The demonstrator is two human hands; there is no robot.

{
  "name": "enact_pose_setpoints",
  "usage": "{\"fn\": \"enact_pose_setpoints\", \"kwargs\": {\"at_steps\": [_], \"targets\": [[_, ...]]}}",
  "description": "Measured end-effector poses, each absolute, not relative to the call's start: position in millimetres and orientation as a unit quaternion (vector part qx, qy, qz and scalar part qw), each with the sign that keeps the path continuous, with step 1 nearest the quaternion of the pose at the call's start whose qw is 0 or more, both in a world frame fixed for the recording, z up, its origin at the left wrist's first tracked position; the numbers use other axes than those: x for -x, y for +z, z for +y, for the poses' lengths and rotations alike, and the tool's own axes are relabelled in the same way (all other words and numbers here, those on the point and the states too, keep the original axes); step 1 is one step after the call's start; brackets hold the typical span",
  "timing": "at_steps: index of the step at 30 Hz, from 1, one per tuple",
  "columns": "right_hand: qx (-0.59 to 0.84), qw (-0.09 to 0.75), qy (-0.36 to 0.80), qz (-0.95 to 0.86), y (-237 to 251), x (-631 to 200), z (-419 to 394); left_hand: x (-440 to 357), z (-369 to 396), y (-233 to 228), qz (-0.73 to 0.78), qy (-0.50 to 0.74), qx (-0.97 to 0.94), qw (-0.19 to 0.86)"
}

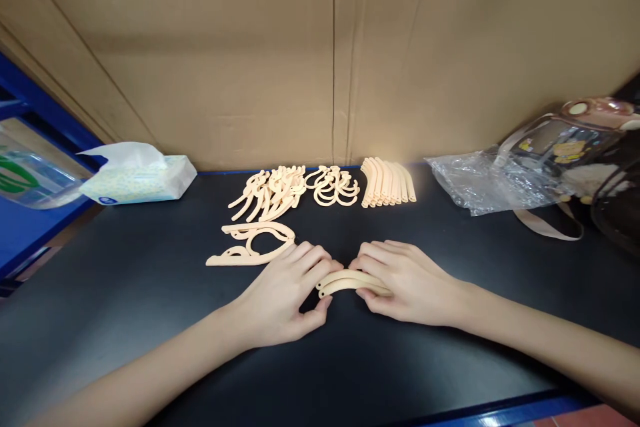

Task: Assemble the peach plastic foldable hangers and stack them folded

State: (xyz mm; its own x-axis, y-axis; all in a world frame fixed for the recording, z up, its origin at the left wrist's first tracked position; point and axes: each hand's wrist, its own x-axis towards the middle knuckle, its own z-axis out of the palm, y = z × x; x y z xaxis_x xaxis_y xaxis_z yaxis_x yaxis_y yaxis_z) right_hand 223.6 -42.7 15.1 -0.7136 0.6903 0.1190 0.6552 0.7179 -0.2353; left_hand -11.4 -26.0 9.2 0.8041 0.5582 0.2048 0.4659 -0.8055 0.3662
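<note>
Two beige curved hanger arms (347, 281), each with a small hole at the left end, lie one against the other between my hands, just over the black table top. My right hand (407, 280) grips their right part, thumb below and fingers above. At their left end is my left hand (290, 293), with its thumb and index finger closed around the tips. Just beyond my left hand rests a folded hanger (250, 245) of the same beige plastic, partly covered by the fingers.
Along the back of the black table (125, 320) lie a pile of notched hanger arms (273, 192), several hooks (336, 185) and a row of curved arms (387, 181). A tissue pack (145, 177) stands left; a clear plastic bag (470, 180) and a transparent backpack (565, 147) are right. Cardboard (250, 60) rises behind.
</note>
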Motion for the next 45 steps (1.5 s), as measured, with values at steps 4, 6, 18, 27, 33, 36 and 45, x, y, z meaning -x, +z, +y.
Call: {"fn": "enact_pose_setpoints", "kwargs": {"at_steps": [4, 6, 18, 27, 33, 36, 45], "targets": [[0.354, 0.102, 0.083, -0.926, 12, -224, -41, 11, -26, 9, 0.276, 0.143, -0.938, 0.152], [0.349, 0.102, 0.088, -0.927, 11, -226, -40, 11, -26, 9, 0.276, 0.141, -0.938, 0.157], [0.381, 0.172, 0.025, -0.908, 31, -227, -13, 13, -26, 12, 0.275, 0.148, -0.939, 0.145], [0.481, 0.094, -0.079, -0.868, 35, -225, 63, 13, -26, 12, 0.274, 0.146, -0.938, 0.155], [0.499, 0.086, -0.066, -0.86, 31, -213, 80, 14, -27, 12, 0.272, 0.146, -0.938, 0.158], [0.515, 0.088, -0.063, -0.85, 33, -208, 81, 13, -27, 12, 0.272, 0.147, -0.938, 0.156], [0.534, 0.12, -0.081, -0.833, 52, -209, 67, 13, -27, 13, 0.27, 0.152, -0.939, 0.15]]}}
